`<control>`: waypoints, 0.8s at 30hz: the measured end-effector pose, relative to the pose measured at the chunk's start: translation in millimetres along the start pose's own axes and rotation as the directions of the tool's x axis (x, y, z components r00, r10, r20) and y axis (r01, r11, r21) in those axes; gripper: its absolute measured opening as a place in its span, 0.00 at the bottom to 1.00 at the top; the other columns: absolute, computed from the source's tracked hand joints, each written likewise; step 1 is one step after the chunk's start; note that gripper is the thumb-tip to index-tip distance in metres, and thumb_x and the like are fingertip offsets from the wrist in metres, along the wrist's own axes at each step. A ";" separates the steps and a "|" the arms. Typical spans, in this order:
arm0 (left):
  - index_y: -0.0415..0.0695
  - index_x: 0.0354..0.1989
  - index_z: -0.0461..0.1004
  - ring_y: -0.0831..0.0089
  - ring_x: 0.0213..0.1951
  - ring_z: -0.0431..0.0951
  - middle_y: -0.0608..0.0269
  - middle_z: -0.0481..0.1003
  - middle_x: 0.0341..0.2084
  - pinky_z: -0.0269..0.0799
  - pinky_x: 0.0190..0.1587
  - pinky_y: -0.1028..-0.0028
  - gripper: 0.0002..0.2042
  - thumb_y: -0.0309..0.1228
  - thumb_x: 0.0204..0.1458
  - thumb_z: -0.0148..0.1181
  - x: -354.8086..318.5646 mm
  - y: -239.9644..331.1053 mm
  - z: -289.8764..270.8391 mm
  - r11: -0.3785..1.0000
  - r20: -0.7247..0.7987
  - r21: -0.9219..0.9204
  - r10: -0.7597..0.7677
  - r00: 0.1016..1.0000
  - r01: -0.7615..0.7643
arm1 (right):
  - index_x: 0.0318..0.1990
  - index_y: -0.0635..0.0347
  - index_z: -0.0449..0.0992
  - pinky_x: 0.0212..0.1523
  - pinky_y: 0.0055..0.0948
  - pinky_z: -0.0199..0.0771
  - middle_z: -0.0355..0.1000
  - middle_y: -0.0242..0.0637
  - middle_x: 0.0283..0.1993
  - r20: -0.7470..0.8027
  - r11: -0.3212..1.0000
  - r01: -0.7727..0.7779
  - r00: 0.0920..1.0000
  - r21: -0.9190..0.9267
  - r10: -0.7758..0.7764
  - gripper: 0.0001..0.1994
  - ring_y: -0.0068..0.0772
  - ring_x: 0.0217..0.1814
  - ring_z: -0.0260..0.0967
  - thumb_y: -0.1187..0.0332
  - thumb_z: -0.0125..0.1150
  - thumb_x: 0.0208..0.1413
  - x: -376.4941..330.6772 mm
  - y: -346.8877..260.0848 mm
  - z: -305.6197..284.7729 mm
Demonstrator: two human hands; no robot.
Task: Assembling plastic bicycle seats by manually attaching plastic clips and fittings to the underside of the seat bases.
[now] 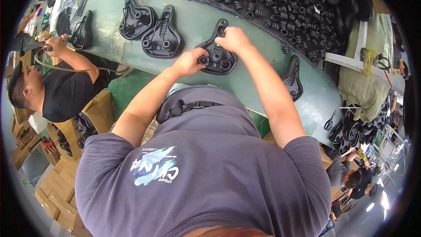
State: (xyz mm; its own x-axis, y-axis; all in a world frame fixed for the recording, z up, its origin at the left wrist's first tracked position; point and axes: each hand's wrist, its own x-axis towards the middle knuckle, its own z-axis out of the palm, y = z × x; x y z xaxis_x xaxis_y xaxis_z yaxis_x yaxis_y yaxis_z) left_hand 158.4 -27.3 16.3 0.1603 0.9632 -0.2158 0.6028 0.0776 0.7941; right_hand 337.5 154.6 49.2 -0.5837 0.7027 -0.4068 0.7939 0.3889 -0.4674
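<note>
A black bicycle saddle (215, 58) lies with its underside up on the table before me, its narrow nose pointing away. My left hand (191, 62) grips the saddle's left rear edge, thumb and fingers closed beside a round socket. My right hand (234, 41) is closed in a pinch over the middle of the saddle, just below the nose. A tiny green spot shows by its thumb; whatever the fingers hold is hidden. Two more upturned saddles, one (137, 18) behind the other (162, 35), lie left of my hands. Another saddle (293, 78) lies to the right.
Many black spring-like parts (280, 8) cover a dark mat on the table's (105, 22) far side. At left, a co-worker (66, 79) holds a hose-fed tool near another saddle (81, 30). Scissors (330, 121) lie at the right end. Cardboard boxes (59, 188) stand at lower left.
</note>
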 end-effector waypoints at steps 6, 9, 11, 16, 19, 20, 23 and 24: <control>0.40 0.55 0.73 0.48 0.53 0.79 0.50 0.78 0.47 0.75 0.57 0.57 0.28 0.28 0.44 0.78 12.5 5.4 -8.3 0.998 0.038 0.031 0.060 0.997 -0.061 | 0.56 0.67 0.77 0.59 0.51 0.78 0.78 0.58 0.55 -0.224 0.931 -0.251 0.923 0.265 0.313 0.32 0.58 0.58 0.78 0.46 0.68 0.56 -20.6 -16.8 58.1; 0.38 0.59 0.72 0.43 0.58 0.76 0.44 0.77 0.54 0.71 0.62 0.52 0.31 0.38 0.49 0.76 17.8 20.7 -14.9 0.986 -0.151 0.114 0.140 0.979 -0.123 | 0.67 0.66 0.70 0.67 0.51 0.71 0.70 0.58 0.67 -0.240 0.977 -0.181 0.949 0.113 0.203 0.41 0.58 0.68 0.70 0.40 0.67 0.57 -35.6 -11.4 51.3; 0.36 0.66 0.70 0.38 0.63 0.73 0.36 0.74 0.61 0.65 0.67 0.47 0.37 0.54 0.58 0.66 35.4 26.2 1.3 0.993 -0.432 0.087 -0.037 0.901 0.083 | 0.74 0.62 0.63 0.71 0.54 0.63 0.63 0.57 0.73 -0.246 0.981 -0.143 0.954 0.128 0.171 0.45 0.60 0.73 0.63 0.38 0.64 0.59 -48.9 -11.5 58.9; 0.42 0.57 0.79 0.48 0.53 0.78 0.48 0.82 0.50 0.69 0.57 0.52 0.27 0.53 0.65 0.55 64.1 19.5 44.0 0.897 -0.471 0.319 -0.130 0.873 0.305 | 0.73 0.58 0.65 0.67 0.58 0.66 0.68 0.59 0.68 -0.419 0.998 -0.042 0.906 0.040 0.055 0.38 0.63 0.66 0.69 0.44 0.62 0.61 -52.6 -1.5 91.5; 0.43 0.54 0.81 0.50 0.51 0.79 0.51 0.83 0.49 0.68 0.55 0.53 0.25 0.52 0.65 0.54 66.0 17.9 42.5 0.928 -0.474 0.256 -0.122 0.872 0.269 | 0.71 0.60 0.66 0.66 0.57 0.67 0.69 0.59 0.67 -0.470 0.994 -0.031 0.879 0.106 0.077 0.38 0.62 0.66 0.70 0.45 0.62 0.60 -33.4 2.7 84.1; 0.42 0.53 0.81 0.50 0.52 0.79 0.51 0.83 0.49 0.69 0.55 0.52 0.25 0.52 0.65 0.53 66.6 17.6 42.8 0.925 -0.483 0.245 -0.145 0.864 0.292 | 0.71 0.60 0.66 0.66 0.57 0.67 0.69 0.59 0.67 -0.477 0.994 -0.024 0.876 0.107 0.072 0.38 0.62 0.66 0.70 0.45 0.62 0.60 -34.5 1.0 83.1; 0.42 0.52 0.82 0.50 0.53 0.79 0.51 0.83 0.49 0.69 0.56 0.51 0.26 0.53 0.66 0.52 65.9 17.8 44.9 0.924 -0.487 0.171 -0.222 0.845 0.341 | 0.74 0.60 0.62 0.68 0.56 0.66 0.67 0.58 0.70 -0.380 0.988 -0.085 0.916 0.129 0.128 0.40 0.60 0.68 0.69 0.45 0.62 0.61 -48.7 -3.0 84.9; 0.41 0.53 0.82 0.49 0.54 0.78 0.50 0.83 0.49 0.69 0.57 0.51 0.27 0.54 0.66 0.51 65.4 19.1 43.1 0.930 -0.479 0.120 -0.253 0.840 0.348 | 0.76 0.59 0.59 0.69 0.56 0.64 0.66 0.57 0.72 -0.319 0.978 -0.140 0.930 0.157 0.184 0.42 0.59 0.69 0.68 0.44 0.62 0.62 -48.5 -4.4 82.0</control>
State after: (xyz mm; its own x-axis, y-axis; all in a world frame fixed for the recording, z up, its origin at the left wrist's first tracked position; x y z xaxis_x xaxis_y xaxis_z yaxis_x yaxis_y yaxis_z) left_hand 214.1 26.1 -7.1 -0.3923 0.9132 -0.1099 0.7102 0.3766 0.5948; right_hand 348.4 70.0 6.6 -0.3422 0.9148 -0.2144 0.8311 0.1882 -0.5233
